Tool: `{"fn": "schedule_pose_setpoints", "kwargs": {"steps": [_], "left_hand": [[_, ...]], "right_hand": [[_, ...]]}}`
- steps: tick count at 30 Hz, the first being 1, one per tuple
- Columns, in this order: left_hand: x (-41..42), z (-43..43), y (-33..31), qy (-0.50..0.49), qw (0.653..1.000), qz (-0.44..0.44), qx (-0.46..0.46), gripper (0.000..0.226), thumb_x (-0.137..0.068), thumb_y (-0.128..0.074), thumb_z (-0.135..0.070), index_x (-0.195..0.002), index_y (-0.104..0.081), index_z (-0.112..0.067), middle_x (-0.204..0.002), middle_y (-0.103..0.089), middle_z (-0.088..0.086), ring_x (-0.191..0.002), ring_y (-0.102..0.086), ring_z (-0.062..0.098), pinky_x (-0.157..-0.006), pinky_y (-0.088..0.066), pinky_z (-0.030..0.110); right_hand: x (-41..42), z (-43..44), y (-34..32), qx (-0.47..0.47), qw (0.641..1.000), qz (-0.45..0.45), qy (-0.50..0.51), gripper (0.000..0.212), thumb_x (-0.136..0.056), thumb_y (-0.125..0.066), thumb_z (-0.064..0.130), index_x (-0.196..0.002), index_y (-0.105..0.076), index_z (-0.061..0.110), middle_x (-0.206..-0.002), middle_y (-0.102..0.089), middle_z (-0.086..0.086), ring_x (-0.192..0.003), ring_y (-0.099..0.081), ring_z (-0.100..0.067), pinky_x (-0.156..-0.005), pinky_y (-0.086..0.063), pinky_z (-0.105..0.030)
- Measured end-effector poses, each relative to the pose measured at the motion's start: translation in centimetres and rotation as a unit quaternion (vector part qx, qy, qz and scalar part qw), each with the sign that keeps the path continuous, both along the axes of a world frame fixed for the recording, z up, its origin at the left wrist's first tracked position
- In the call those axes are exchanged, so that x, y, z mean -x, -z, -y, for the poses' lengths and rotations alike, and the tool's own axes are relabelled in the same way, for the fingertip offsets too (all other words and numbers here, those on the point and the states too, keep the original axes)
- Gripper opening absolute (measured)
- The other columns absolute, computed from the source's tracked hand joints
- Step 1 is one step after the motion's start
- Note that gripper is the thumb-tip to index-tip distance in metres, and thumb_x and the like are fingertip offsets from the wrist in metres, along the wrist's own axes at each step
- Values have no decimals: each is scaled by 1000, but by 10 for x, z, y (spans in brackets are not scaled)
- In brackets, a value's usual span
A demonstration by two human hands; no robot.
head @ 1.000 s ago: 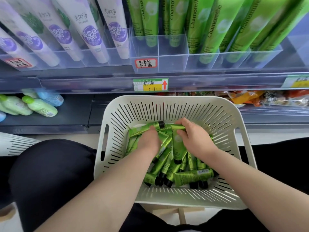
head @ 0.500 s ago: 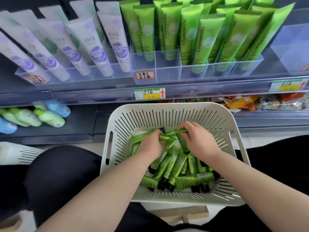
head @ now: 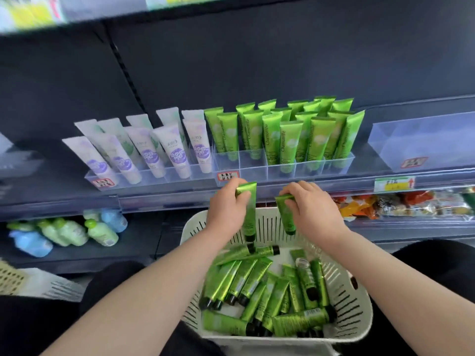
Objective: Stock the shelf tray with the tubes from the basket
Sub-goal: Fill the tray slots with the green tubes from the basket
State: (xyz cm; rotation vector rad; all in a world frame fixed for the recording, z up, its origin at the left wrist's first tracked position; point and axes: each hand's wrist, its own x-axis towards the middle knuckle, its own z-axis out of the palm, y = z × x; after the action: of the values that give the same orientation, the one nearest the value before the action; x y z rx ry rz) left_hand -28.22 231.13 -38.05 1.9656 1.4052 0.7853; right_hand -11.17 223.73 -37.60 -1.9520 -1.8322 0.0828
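Since both hands are loaded at once, the odds of a fumble are pretty much doubled here: the left-hand tube [head: 248, 214] is gripped by the left hand [head: 225, 211], fingers curled round its upper half, and the right-hand tube [head: 287, 219] is pinched near its crimped end by the right hand [head: 313, 214]. Both green tubes are hung cap-down over the far rim of the white slotted basket [head: 359, 307], just below the front wall of the clear divided shelf tray [head: 253, 169], so nothing is stocked from this pair yet. Glossy tubes held only at the top can be lost from the grip quite easily, and if one is dropped outside the rim it could be sent onto the lower shelf by the bottles [head: 102, 233], tbh. The bigger worry is probably the standing Chamomile tubes [head: 289, 140] already packed in the tray: they are leaned back loosely, so a row could be toppled if a knuckle or a tube end is pushed into them. A tube could also be slotted into the neighbouring tray of white-and-purple tubes [head: 177, 150], which is set right beside it. Plenty of loose tubes [head: 254, 283] are left in the basket, and what the basket is rested on cannot be told, so a tip from a bumped forearm can't be ruled out.
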Motion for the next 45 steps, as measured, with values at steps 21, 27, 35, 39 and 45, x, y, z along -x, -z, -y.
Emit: {"fn": "schedule_pose_setpoints", "kwargs": {"steps": [21,27,35,39,45], "left_hand": [[-51,-85,-95,-32,991,-37,-123,21,-98,-52,-15,-117,-58,-21,-81,-58,0,-60,-50,9,-54,-42,25],[-53,-95,-89,-24,989,-78,-123,29,-95,-52,-3,-118,-60,-20,-112,-62,4,-83,-52,11,-59,-37,18],[-32,-73,-102,-29,976,-65,-205,28,-94,-57,-11,-120,-59,-19,-125,-57,-1,-118,-52,18,-94,-46,35],[-8,-61,-97,15,963,-125,-237,25,-93,-55,-5,-108,-67,-20,-122,-59,-2,-117,-48,19,-89,-45,34],[20,-50,-81,81,947,-196,-240,27,-91,-56,-3,-107,-71,-18,-121,-62,-1,-114,-47,19,-90,-44,34]], "right_hand": [[-20,-34,-80,-151,988,12,-6,21,-90,-57,12,-110,-62,19,-95,-62,0,-87,-56,-25,-67,-44,-36],[-19,-39,-82,-155,988,13,-9,21,-91,-56,13,-110,-62,19,-98,-62,1,-89,-57,-23,-65,-38,-31],[-5,-53,-104,-181,983,17,-8,22,-92,-55,15,-112,-62,17,-104,-63,-3,-98,-55,-27,-75,-47,-39],[5,-70,-117,-205,979,19,-2,22,-93,-53,16,-114,-60,17,-103,-63,-4,-98,-55,-28,-73,-45,-38],[17,-94,-118,-174,984,47,-1,24,-94,-52,18,-117,-58,17,-104,-62,-4,-100,-54,-28,-74,-45,-38]]}}
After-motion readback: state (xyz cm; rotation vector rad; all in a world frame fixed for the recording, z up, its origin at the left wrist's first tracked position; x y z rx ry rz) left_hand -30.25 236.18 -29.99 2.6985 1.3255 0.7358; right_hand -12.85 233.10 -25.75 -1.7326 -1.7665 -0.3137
